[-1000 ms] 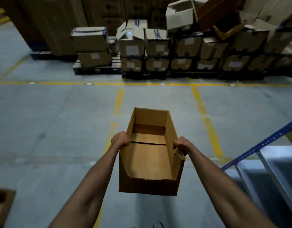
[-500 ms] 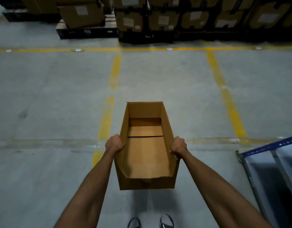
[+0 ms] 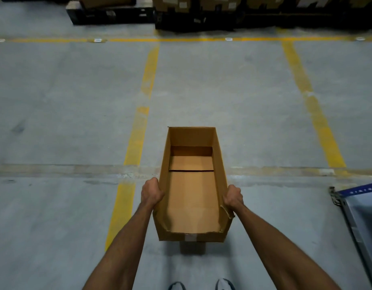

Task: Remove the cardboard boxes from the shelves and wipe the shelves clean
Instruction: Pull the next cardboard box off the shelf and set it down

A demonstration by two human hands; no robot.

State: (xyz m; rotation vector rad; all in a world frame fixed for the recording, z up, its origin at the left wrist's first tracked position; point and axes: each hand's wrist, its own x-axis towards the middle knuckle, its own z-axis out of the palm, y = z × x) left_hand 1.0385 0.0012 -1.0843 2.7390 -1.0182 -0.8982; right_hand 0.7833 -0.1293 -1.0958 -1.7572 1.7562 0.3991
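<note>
Since a moment ago my head has tipped further down, so my shoes [image 3: 201, 285] show more fully at the bottom edge and the stacked boxes [image 3: 201, 3] on their pallets [image 3: 109, 15] have slid to the top of view. Both my hands grip the open, empty cardboard box [image 3: 192, 197] out in front of me above the floor [image 3: 55, 206], my left hand [image 3: 152, 192] curled over its left wall and my right hand [image 3: 233, 196] over its right. Near my right side stands the corner of the blue-edged shelf [image 3: 361, 208], and beyond the box yellow lines [image 3: 139, 130] cross the concrete.
</note>
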